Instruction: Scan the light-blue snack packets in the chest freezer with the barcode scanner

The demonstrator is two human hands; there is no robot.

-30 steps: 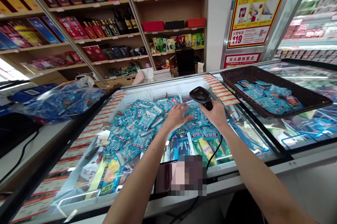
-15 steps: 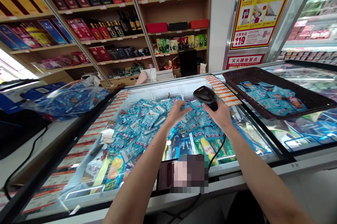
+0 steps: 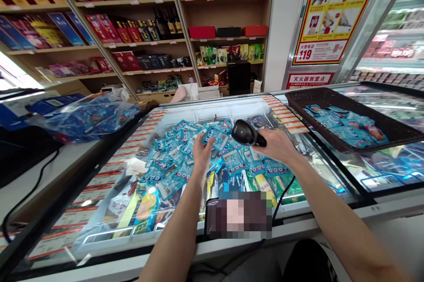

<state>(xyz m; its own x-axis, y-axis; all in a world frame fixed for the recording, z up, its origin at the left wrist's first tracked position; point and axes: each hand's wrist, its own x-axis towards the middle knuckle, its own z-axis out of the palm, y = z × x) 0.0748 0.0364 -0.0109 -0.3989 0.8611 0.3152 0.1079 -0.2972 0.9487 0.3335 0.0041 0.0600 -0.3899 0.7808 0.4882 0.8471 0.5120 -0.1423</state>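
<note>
My right hand [image 3: 277,144] is closed around a black barcode scanner [image 3: 245,133], its head pointing left. A cable hangs below that hand. Between the thumb and fingers of my left hand [image 3: 202,149] is a small blue snack packet [image 3: 216,139], held just left of the scanner. Beneath both hands spreads a heap of similar blue packets [image 3: 174,154] on the glass top of a chest freezer [image 3: 99,211]. Bagged goods show through the glass.
A brown basket [image 3: 334,101] with several blue packets stands on the right. To the left lies a clear plastic bag [image 3: 89,116] of blue packets. A phone-like device [image 3: 213,218], partly blurred, rests at the front edge. Stocked shelves [image 3: 145,43] rise behind.
My left hand has moved left and now holds up a blue packet. The scanner has swung left and lower in my right hand, its head now beside the packet.
</note>
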